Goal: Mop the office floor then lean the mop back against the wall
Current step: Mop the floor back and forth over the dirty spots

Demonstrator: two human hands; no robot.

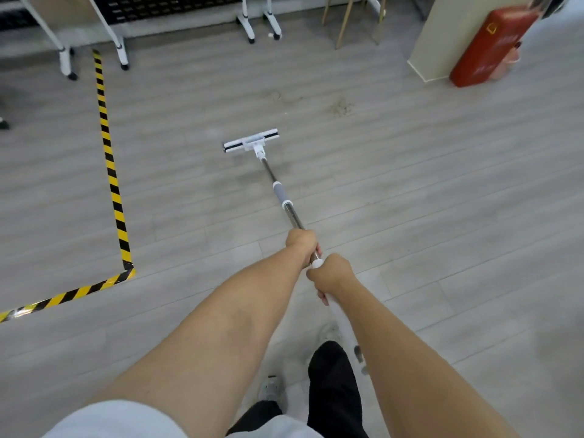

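The person is gripping the mop (281,194) with both hands: the left hand (301,245) is curling round the metal pole, and the right hand (331,275), just below it, is clasping the white end. The mop head (251,141) is lying flat on the grey floor (442,184) above centre, near a dusty smudge (341,107). Lettering on the red case (486,49), upper right, is too blurred to read.

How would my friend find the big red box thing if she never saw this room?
Look past the mop to the far right of the grey floor, where a cream pillar stands. The red box stands on the floor right against it. It is the only red thing here; the chair legs nearby are thin and wood-coloured.
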